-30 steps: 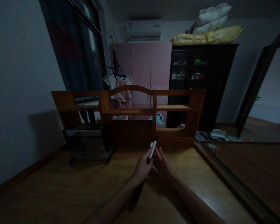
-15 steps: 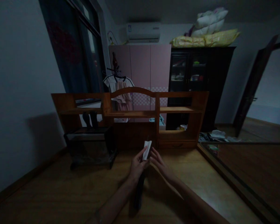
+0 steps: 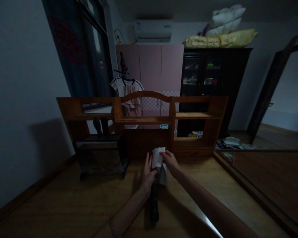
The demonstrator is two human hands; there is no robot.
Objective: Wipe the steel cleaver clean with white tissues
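A wooden desk (image 3: 69, 211) lay in front of me, with brown shelves (image 3: 145, 120) along its back. A black box (image 3: 99, 160) stood on the left. I had my left hand (image 3: 148, 180) and right hand (image 3: 172, 162) close together over the middle. A black handle (image 3: 154, 206) pointed back toward me, below the left hand. A white sheet (image 3: 157, 158) was between both hands. My right grip pinched its top corner; my left grip was low by it, but I couldn't tell if it was closed. Two dark handles (image 3: 97, 126) stuck up above the box.
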